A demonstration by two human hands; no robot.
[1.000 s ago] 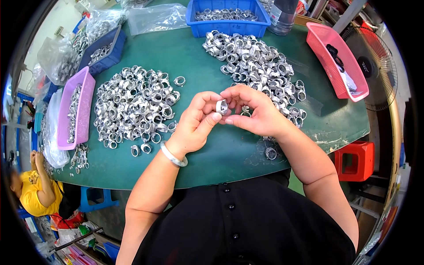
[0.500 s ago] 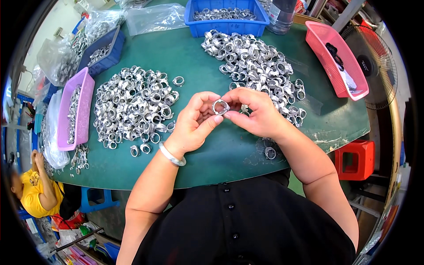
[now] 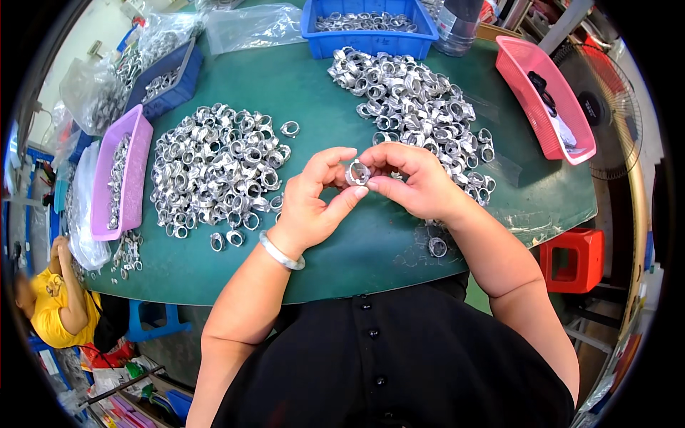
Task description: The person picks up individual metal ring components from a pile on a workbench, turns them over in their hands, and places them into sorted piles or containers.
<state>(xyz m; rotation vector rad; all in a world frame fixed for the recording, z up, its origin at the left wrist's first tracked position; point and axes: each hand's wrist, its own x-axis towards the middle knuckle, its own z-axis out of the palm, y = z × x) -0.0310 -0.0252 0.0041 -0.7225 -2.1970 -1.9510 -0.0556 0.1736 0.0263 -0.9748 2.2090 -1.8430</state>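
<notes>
A small silver metal ring [image 3: 350, 175] is held up between my two hands above the green table. My left hand [image 3: 308, 207], with a pale bracelet on its wrist, pinches the ring's left and lower side between thumb and fingers. On the other side, the thumb and fingers of my right hand [image 3: 417, 184] close on the ring too. Left of my hands lies a heap of similar metal rings [image 3: 214, 171]. A second heap of rings [image 3: 414, 107] spreads beyond and beside my right hand. One loose ring [image 3: 437, 247] sits near the table's front edge, below my right wrist.
At the back stands a blue bin [image 3: 367, 47] of rings beside a bottle [image 3: 457, 28]. A pink basket [image 3: 528, 114] is at right, a fan behind it. Left are a purple tray [image 3: 135, 171] and another blue bin [image 3: 178, 85]. A person in yellow [image 3: 61, 303] sits far left.
The ring has turned slightly between my fingers, and its opening and inner wall show at a different angle. My left hand has shifted a little; both hands still hold the ring.
</notes>
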